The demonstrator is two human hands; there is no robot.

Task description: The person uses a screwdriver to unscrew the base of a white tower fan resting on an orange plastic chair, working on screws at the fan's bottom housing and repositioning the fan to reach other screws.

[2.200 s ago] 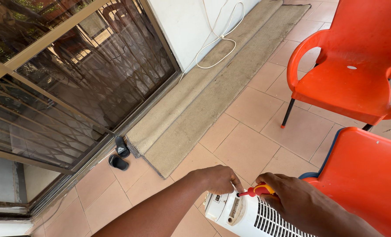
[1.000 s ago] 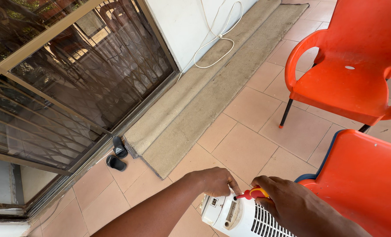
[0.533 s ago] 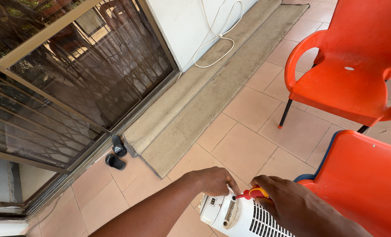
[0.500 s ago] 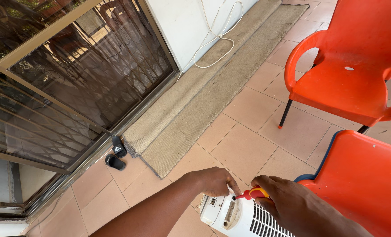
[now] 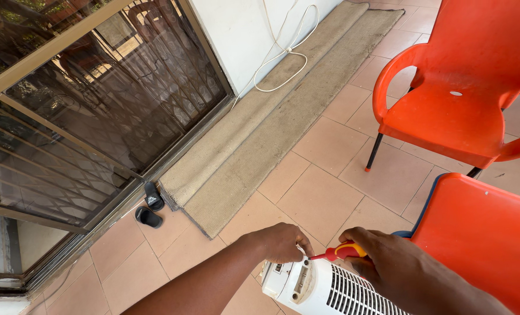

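Low at the frame's bottom edge, the left hand (image 5: 280,242) curls onto the ribbed white plastic fan (image 5: 324,289); the right hand (image 5: 388,262) pinches a red-handled screwdriver (image 5: 339,252). Open tiled floor (image 5: 324,198) lies beyond.

Illumination is bright, even daylight, and the tiled floor (image 5: 324,198) shows only soft, faint shadows beneath the orange chair (image 5: 452,111) and along the mat (image 5: 271,128). The dark glass door (image 5: 96,105) carries pale reflections of foliage and sunlit surfaces, with no harsh glare on the white fan housing (image 5: 324,289). Focus is sharp across the frame, and wide-angle distortion bends straight lines near the edges.
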